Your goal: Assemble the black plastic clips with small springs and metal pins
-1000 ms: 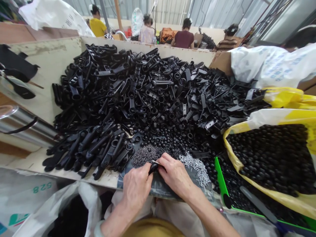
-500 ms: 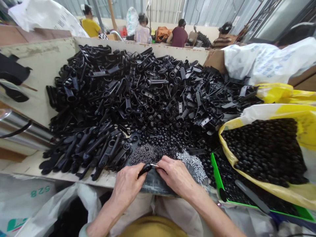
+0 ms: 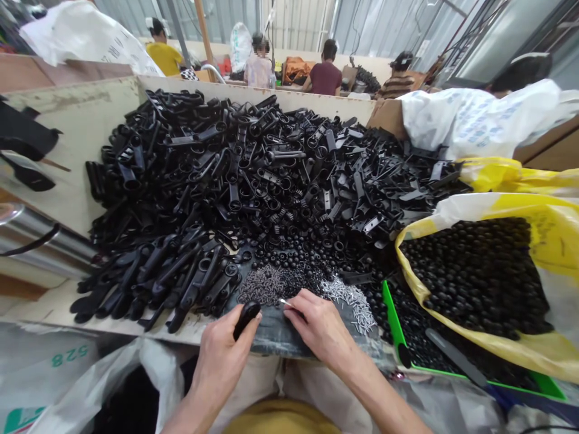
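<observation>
The left hand (image 3: 221,361) hides the black plastic part's (image 3: 246,318) lower end.

Your body in view: bare left hand (image 3: 221,361) and bare right hand (image 3: 321,331). Bare forearms (image 3: 375,398) too, skin showing right down to the bottom frame edge. Mustard-yellow shirt (image 3: 280,419) at bottom centre, only a curved patch visible. Pale beige cloth (image 3: 316,392) across your lap, creased lengthwise; apron or trousers, can't tell which.
</observation>
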Demonstrator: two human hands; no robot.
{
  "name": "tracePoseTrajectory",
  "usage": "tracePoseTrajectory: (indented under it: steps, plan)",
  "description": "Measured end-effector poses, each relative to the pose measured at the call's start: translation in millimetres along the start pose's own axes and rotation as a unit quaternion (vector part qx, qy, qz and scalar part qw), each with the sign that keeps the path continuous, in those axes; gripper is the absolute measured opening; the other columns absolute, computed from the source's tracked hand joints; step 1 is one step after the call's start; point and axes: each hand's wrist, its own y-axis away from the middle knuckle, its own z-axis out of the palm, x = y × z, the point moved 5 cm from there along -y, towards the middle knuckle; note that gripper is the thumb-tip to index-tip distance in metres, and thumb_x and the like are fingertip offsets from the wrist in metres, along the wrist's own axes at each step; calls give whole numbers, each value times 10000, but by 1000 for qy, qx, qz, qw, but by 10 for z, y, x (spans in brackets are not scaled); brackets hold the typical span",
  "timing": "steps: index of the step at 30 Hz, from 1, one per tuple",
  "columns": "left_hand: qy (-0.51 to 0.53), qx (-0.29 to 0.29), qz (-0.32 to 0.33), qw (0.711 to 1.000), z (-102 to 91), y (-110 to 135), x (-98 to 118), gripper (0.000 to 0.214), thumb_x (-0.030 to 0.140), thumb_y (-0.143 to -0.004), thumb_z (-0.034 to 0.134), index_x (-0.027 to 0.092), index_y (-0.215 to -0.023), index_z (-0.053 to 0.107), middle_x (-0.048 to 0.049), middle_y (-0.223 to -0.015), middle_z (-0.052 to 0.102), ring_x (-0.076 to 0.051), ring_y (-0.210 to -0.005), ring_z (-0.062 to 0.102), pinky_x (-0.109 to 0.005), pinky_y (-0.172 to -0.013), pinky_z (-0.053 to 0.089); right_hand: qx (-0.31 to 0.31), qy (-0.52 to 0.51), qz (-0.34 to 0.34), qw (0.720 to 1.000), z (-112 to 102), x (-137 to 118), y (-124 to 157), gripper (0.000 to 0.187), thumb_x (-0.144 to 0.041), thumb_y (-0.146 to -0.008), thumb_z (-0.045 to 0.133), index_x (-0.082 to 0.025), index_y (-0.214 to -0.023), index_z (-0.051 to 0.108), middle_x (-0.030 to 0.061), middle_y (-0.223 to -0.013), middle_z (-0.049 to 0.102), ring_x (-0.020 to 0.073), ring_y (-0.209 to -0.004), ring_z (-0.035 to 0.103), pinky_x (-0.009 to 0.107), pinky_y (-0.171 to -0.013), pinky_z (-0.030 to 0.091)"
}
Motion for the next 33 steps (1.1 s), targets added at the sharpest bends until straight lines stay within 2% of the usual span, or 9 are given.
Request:
tracePoseTrajectory:
  steps: [2,7,11,13,16,24,29,31,33]
  plan:
    - [177,-3,-102,979,15,37,-23,256,434,-873,678,183,-827,702,-2,-760,698,-164,-709,611,-237,-669,463,-14,4,4,1000,12,-4,-14,204,-105,-954,566,-208,-838,698,34,-855,675,152,-707,649,237,-670,480]
    - [496,-74,-292,815,230,132,76,465,538,-641,886,171,-816,662,117,-496,396,-47,-461,256,-173,-451,219,10,-110,34,993,-14,-16,18,166,-196,-954,581,-195,-879,729,26,-783,697,149,-669,623,240,-629,466]
    - [562,-103,-349,743,312,157,178,541,482,-524,968,186,-766,586,122,-480,405,-34,-457,251,-171,-460,214,77,-447,147,879,89,18,97,284,-461,-881,718,-182,-906,769,19,-749,682,86,-511,445,208,-466,339]
    - [574,-104,-358,729,326,157,213,563,463,-509,981,198,-751,548,123,-478,414,-31,-452,256,-174,-461,217,100,-516,154,837,147,-24,109,292,-477,-816,790,-187,-851,783,14,-823,643,58,-517,386,194,-446,289]
    - [578,-107,-356,726,325,159,255,596,478,-484,986,203,-737,522,127,-464,417,-27,-440,264,-179,-464,227,102,-555,147,813,206,-92,98,260,-443,-791,823,-186,-800,788,0,-862,564,36,-514,326,184,-424,231]
    - [606,-116,-331,714,350,180,275,506,454,-576,941,181,-770,561,135,-464,424,-21,-434,269,-176,-456,199,99,-571,152,801,251,-78,115,244,-427,-800,816,-189,-815,764,-12,-837,548,18,-455,285,174,-377,189]
    - [625,-83,-357,689,397,238,250,479,393,-550,933,183,-755,555,115,-529,474,-17,-447,315,-183,-446,166,107,-520,159,833,201,-75,170,257,-457,-754,851,-214,-805,782,7,-850,585,23,-421,333,187,-339,230]
    - [629,-64,-368,682,390,272,247,495,359,-498,946,172,-787,590,80,-606,544,-20,-453,356,-198,-439,157,118,-457,141,870,136,-11,239,249,-462,-742,861,-232,-807,793,36,-920,636,60,-457,443,206,-339,313]
    - [629,-60,-351,692,371,281,255,455,362,-515,936,173,-760,603,67,-630,556,-23,-456,366,-211,-434,152,108,-372,103,916,89,124,302,231,-464,-762,846,-250,-829,792,73,-966,691,199,-728,653,256,-485,500]
